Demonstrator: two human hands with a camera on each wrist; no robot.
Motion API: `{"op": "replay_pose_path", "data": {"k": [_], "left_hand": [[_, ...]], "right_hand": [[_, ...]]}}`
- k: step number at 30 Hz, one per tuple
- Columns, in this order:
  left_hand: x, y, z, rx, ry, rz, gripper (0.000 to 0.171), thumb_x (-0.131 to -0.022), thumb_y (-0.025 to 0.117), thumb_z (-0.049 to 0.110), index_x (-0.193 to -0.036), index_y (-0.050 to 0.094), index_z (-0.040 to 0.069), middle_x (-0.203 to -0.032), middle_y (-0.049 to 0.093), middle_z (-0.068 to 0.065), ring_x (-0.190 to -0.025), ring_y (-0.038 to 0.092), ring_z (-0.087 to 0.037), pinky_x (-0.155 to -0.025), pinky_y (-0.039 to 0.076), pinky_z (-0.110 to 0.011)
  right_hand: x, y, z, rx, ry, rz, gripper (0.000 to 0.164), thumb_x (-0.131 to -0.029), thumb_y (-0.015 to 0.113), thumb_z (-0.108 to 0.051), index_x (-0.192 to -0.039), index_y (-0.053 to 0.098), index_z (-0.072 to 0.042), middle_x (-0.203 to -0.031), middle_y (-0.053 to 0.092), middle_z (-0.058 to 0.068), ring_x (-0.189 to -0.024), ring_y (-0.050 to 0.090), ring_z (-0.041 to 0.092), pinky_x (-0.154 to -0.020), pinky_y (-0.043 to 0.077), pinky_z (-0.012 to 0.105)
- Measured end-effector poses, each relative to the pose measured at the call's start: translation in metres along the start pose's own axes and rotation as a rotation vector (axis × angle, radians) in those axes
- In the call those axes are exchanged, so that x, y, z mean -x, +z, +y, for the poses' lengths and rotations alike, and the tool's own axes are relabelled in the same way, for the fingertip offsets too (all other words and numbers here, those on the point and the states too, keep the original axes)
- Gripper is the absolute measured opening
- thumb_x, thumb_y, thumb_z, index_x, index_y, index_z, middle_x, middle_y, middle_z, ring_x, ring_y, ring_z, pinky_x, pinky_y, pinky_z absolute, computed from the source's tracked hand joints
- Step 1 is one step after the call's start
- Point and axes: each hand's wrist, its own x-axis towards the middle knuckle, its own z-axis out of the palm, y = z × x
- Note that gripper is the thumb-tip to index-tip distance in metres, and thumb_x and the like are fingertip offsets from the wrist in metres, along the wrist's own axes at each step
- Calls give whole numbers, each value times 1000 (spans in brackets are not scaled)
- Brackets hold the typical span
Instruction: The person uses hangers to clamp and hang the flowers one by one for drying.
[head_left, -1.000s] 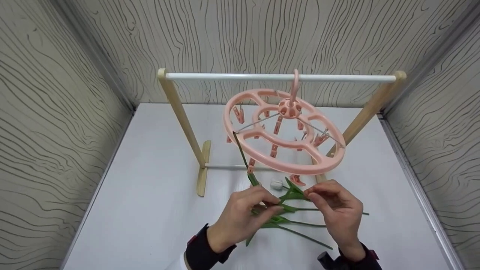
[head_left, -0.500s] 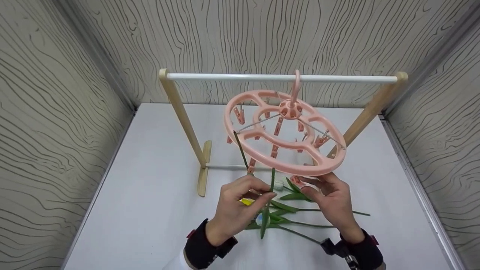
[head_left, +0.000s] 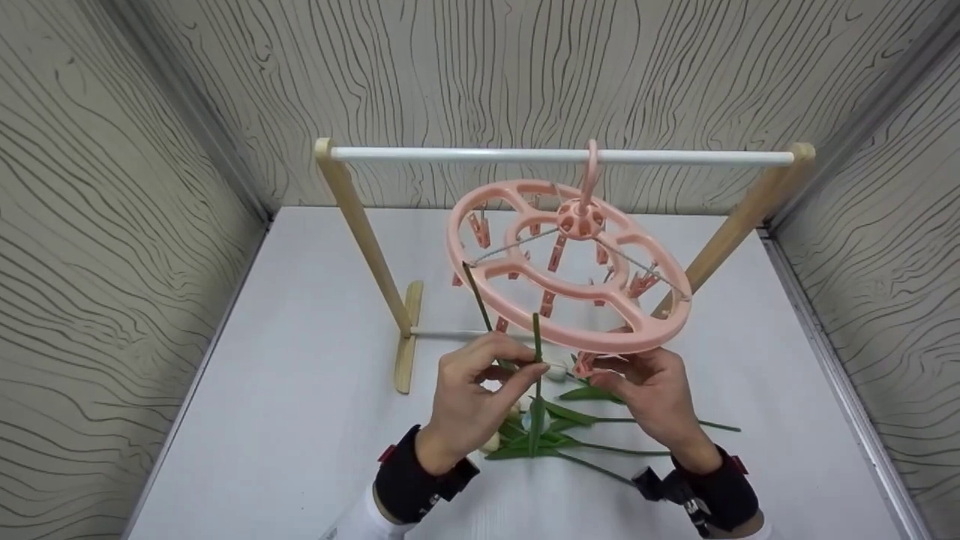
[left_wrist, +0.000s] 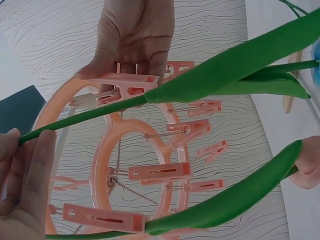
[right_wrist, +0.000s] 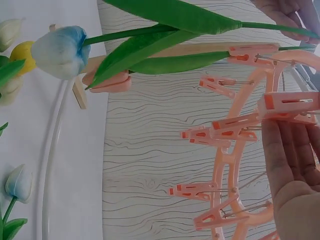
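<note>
My left hand [head_left: 476, 386] pinches the green stem of a blue-and-white tulip [right_wrist: 62, 52] between thumb and fingertips. Stem end up, the tulip hangs bloom down below the rim of a round pink clip hanger [head_left: 570, 330]. Just to its right, my right hand [head_left: 664, 390] grips a pink clothespin [right_wrist: 292, 104] that hangs from the hanger's front edge. In the left wrist view the tulip stem passes close to this clothespin; whether they touch I cannot tell. A pink tulip [right_wrist: 110, 81] hangs by its stem from another clothespin [left_wrist: 102, 217] at the left.
The hanger hooks over the white bar [head_left: 465, 154] of a wooden stand [head_left: 367, 232]. Several more clothespins dangle under it. Other tulips lie on the white table below the hands, their stems [head_left: 615, 450] pointing right. Patterned panels [head_left: 465, 82] enclose the table.
The left hand has turned the tulip stem upright beside the hanger's rim. My right hand has moved left and up from the leaves and taken hold of the front clothespin.
</note>
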Motion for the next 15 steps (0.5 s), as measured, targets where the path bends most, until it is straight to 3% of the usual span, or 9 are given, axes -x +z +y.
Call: {"op": "replay_pose_path", "data": {"k": [8,15], "left_hand": [[1,-1,1,-1,5,27,9,-94,75,-4,-100,71,-1,-90,72,-15,-75,74,-19,-65,64,-18],[2,-2,4,-11,-37,45,17,-88,78,-9,-99,73,2,-92,73,-15,-79,74,-21,-66,64,-20]], "right_hand": [[1,13,-1,-39,-6,-8,51,-84,68,26,-131,65,7,-116,77,3,-104,76,12,-92,64,25],[2,27,-3,-24,23,30,50,-83,70,25,-128,67,3,-111,78,1,-100,77,11,-90,66,27]]}}
